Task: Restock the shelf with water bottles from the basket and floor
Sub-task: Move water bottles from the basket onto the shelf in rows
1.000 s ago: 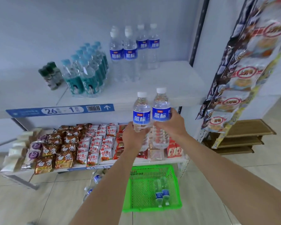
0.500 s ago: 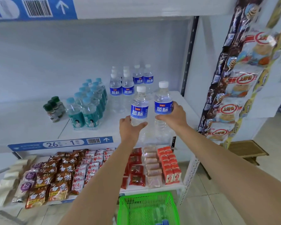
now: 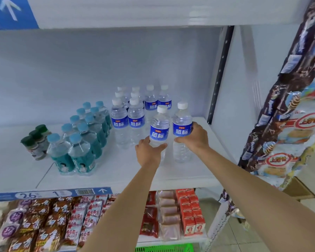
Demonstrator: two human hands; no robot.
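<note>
Gripping a blue-labelled water bottle at its waist, the left hand holds it upright over the white shelf. The right hand clasps a second bottle just beside it, both in front of the stocked blue-labelled bottles. The green basket edge shows below the shelf.

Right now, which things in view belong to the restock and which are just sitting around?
Job:
left hand gripping a blue-label bottle
right hand gripping a second bottle
shelf
stocked blue-label bottles
green basket

Bystanders:
teal-capped bottles
green-capped jars
snack packets
hanging snack strips
</note>
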